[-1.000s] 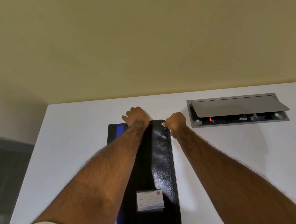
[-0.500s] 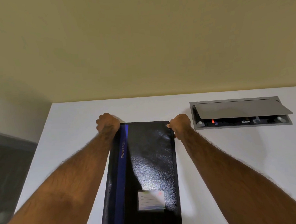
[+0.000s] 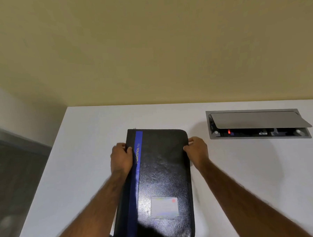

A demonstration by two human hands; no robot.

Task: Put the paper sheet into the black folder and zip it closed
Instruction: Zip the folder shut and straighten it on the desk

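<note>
Black folder (image 3: 162,181) lies closed and flat on the white table (image 3: 245,168), its long side running away from the person, its cover glossy with a blue stripe (image 3: 136,192) down the left part and a pale label (image 3: 164,207) near the close end. Left hand (image 3: 120,159) grips the folder's left edge toward the far end: the thumb lies on the cover just left of the stripe, while the other fingers curl around the edge and out of sight beneath it. Right hand (image 3: 197,149) holds the opposite edge just below the rounded far corner, fingertips (image 3: 190,141) bunched together against the rim; whether they pinch a zip pull cannot be told. Beyond the right fingers, well apart, a grey cable box (image 3: 257,124) sits recessed in the table with its lid tilted open. No paper sheet shows.
</note>
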